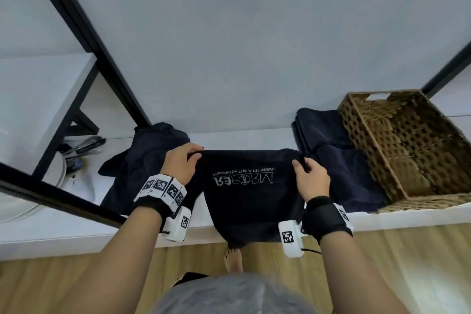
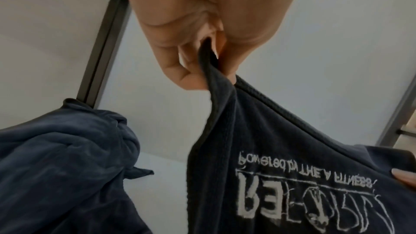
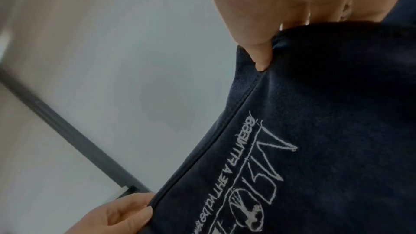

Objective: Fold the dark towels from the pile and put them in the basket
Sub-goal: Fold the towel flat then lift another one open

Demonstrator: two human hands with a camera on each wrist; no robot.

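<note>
At centre left a loose pile of dark towels lies on the white shelf. The left hand and right hand each pinch a top corner of a printed dark towel, centre frame. Right of it sit folded towels, then the wicker basket at far right.

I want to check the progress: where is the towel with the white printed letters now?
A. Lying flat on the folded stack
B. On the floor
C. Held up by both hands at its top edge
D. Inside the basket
C: the left hand and right hand each pinch a top corner of the printed towel, which hangs down over the shelf edge.
</note>
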